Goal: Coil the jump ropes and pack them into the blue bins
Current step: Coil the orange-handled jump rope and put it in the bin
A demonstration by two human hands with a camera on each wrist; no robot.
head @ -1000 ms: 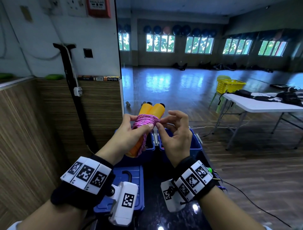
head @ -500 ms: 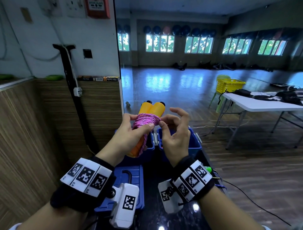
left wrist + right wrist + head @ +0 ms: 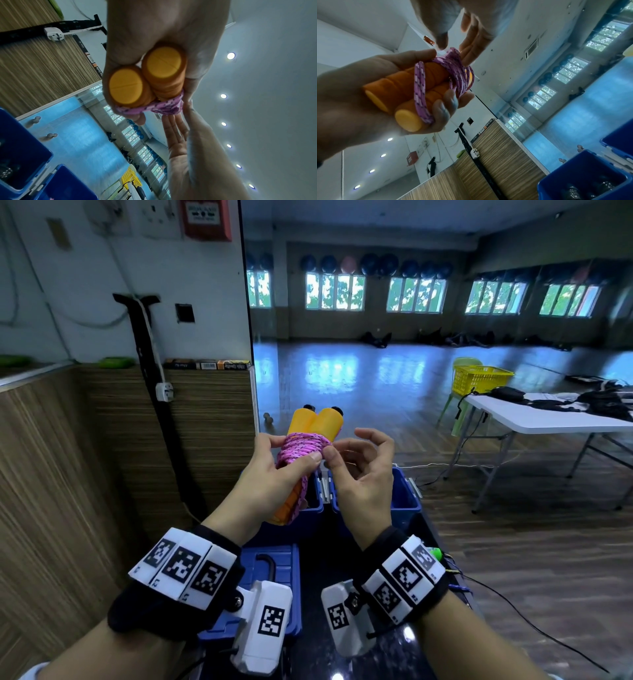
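The jump rope is a bundle of two orange handles (image 3: 317,422) side by side, with pink speckled cord (image 3: 301,446) wound round their middle. My left hand (image 3: 274,481) grips the bundle upright, fingers curled round the handles (image 3: 399,88) and the cord (image 3: 419,88). My right hand (image 3: 363,474) is beside the coil with its thumb on the cord and its fingers loosely spread, holding nothing. Two blue bins stand side by side below the hands, the left bin (image 3: 313,508) and the right bin (image 3: 404,494). One bin (image 3: 573,175) holds a dark coiled rope.
A blue lid (image 3: 274,573) with a black handle lies on the dark counter near my wrists. A wood-panelled wall (image 3: 102,457) is close on the left. To the right stands a white folding table (image 3: 548,419) with a yellow basket (image 3: 479,378) behind it.
My right hand's fingers have let go of the cord and spread out, only the thumb still touching. The left hand keeps holding the bundle, slightly higher.
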